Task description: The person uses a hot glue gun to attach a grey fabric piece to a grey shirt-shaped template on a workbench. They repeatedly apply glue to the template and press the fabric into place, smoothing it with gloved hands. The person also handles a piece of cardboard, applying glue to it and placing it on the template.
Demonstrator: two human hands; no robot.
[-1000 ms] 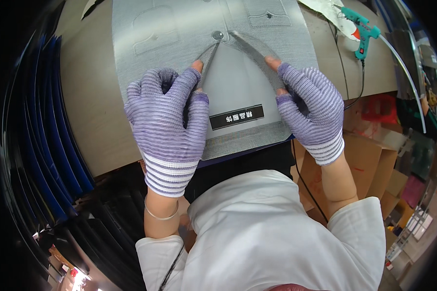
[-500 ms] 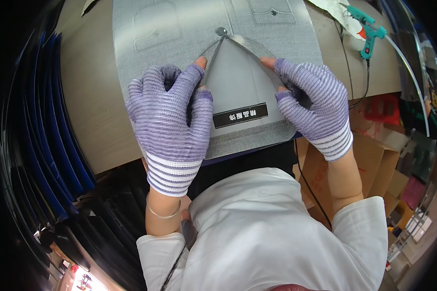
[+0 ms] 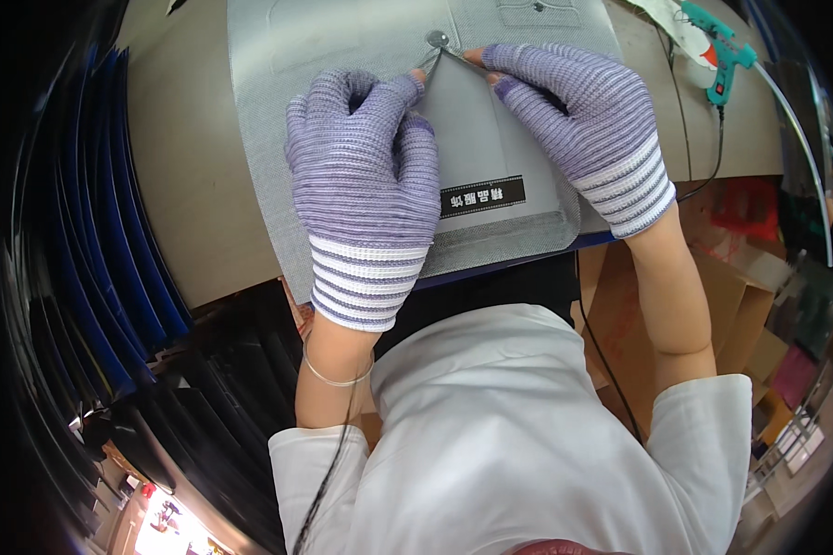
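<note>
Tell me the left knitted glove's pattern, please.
The left glove has purple and white stripes: head view.

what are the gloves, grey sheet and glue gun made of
Gloves: probably knitted yarn, matte, with visible ribbed rows. Grey sheet: fabric or printed plastic, unclear; weave-like pattern, slight sheen. Glue gun: likely hard plastic, smooth teal moulded casing.

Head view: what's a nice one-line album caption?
Gloved left hand and right hand on a gray sheet near its round button, glue gun at right.
</note>
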